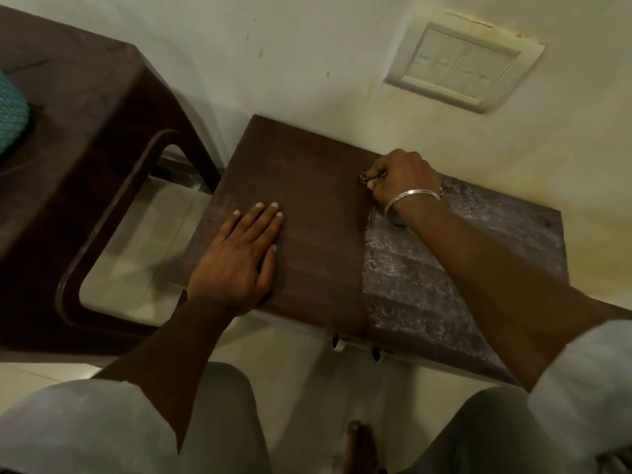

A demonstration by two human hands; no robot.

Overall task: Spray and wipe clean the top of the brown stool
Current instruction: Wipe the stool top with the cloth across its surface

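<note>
The brown stool (pixel 314 213) stands against the wall, seen from above. Its left part looks plain dark brown; its right part is mottled with whitish, dusty or wet patches. My left hand (pixel 239 258) lies flat on the top near the left front corner, fingers straight. My right hand (pixel 400 179) is at the far edge by the wall, fingers curled round a small dark wad, apparently a cloth (pixel 367 177), only a bit of which shows. A silver bangle sits on that wrist. No spray bottle is in view.
A taller dark brown plastic table (pixel 85 131) stands to the left, with a teal knitted item (pixel 12 114) on it. A switch plate (pixel 465 66) is on the wall behind. My knees and a bare foot (pixel 357 446) are on the tiled floor below.
</note>
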